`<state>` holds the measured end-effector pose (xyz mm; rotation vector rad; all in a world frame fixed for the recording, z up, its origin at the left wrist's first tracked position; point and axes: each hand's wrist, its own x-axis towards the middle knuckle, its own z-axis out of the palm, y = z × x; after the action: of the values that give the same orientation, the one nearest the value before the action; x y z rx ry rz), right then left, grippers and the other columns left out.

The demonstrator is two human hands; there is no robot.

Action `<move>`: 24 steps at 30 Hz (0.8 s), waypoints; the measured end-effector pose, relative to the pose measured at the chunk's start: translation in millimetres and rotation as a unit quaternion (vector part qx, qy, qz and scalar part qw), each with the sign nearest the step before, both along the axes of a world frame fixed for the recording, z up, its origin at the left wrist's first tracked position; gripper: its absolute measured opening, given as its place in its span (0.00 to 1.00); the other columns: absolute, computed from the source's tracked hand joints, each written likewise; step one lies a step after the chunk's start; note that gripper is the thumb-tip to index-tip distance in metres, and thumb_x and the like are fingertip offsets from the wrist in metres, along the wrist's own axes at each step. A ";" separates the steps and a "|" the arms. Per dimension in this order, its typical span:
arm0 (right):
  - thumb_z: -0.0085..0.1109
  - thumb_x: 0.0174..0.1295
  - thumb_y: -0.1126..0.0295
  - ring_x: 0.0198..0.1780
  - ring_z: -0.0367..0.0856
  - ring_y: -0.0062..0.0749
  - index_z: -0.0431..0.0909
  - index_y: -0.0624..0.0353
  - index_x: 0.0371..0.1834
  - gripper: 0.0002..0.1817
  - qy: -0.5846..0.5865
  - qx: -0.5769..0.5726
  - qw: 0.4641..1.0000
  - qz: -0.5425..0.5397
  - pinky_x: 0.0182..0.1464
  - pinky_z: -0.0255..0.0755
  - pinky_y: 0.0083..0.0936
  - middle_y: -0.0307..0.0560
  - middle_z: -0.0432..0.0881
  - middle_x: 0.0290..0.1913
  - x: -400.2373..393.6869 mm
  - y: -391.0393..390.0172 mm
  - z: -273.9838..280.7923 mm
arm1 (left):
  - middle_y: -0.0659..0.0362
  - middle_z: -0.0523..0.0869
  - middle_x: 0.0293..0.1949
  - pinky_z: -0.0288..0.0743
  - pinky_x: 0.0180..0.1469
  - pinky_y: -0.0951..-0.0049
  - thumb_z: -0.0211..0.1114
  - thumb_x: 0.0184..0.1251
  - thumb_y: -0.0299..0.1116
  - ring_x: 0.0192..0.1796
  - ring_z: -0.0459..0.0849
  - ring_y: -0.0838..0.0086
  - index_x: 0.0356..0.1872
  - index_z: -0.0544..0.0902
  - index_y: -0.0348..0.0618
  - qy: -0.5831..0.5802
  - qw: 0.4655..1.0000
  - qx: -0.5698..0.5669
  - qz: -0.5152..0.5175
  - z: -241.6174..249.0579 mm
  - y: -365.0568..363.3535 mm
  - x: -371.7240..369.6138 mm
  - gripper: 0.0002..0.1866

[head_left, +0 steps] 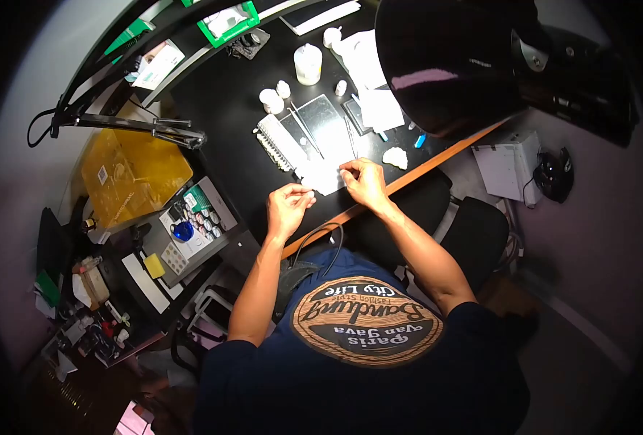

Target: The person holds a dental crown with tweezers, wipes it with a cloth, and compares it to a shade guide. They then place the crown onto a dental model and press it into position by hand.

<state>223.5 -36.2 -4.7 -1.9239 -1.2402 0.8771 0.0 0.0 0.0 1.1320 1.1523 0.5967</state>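
My left hand (287,210) is at the near left corner of a brightly lit white sheet (325,174), fingertips pinched together. Whatever it may hold is lost in the glare. Over the sheet's right side, my right hand (366,185) has thumb and fingers closed in a pinch, its contents too small to name. Beyond the hands lies a glass slab (320,116) with a slim metal tool (305,130) across it. Another thin tool (350,136) rests to its right. A white shade guide-like strip (279,143) with a toothed edge sits left of the sheet.
White bottles (308,65) and small jars (271,101) stand farther back. Right of my hands are a crumpled white wad (395,157), a blue cap-like piece (420,141) and papers (381,109). A big black lamp hood (452,65) overhangs the right side; a yellow box (137,174) is left.
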 end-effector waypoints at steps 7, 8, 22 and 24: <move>0.66 0.60 0.75 0.35 0.87 0.43 0.90 0.62 0.41 0.08 -0.063 0.069 0.995 0.032 0.41 0.79 0.36 0.52 0.86 0.34 -0.5 2.6 -31.2 | 0.53 0.92 0.34 0.87 0.41 0.77 0.69 0.71 0.21 0.37 0.93 0.73 0.43 0.88 0.29 0.092 0.994 0.047 -0.018 5.0 10.0 -33.7 0.05; 0.66 0.59 0.76 0.35 0.86 0.43 0.90 0.62 0.40 0.07 -0.057 0.108 0.992 0.035 0.42 0.79 0.36 0.52 0.86 0.34 -0.9 0.4 -36.8 | 0.53 0.92 0.34 0.87 0.40 0.77 0.69 0.72 0.21 0.37 0.93 0.72 0.43 0.88 0.29 0.087 0.995 0.046 -0.016 8.2 9.5 -36.0 0.05; 0.69 0.53 0.83 0.33 0.83 0.42 0.86 0.61 0.37 0.09 -0.117 0.308 0.941 0.075 0.37 0.78 0.33 0.46 0.84 0.31 2.5 -3.6 -50.5 | 0.52 0.92 0.33 0.88 0.41 0.75 0.68 0.72 0.21 0.36 0.94 0.72 0.43 0.87 0.29 0.059 0.994 0.092 0.015 19.1 8.6 -11.2 0.05; 0.69 0.53 0.83 0.33 0.84 0.41 0.87 0.61 0.36 0.08 -0.109 0.294 0.946 0.082 0.37 0.78 0.33 0.47 0.84 0.32 5.5 -2.6 -45.1 | 0.53 0.92 0.33 0.87 0.41 0.76 0.69 0.71 0.21 0.36 0.93 0.73 0.43 0.87 0.29 0.034 0.995 0.086 0.047 25.5 7.6 -16.3 0.05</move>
<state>229.1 -38.8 -49.8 -1.4704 -1.5938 0.3112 -16.3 7.6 25.5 1.2585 1.2347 0.7468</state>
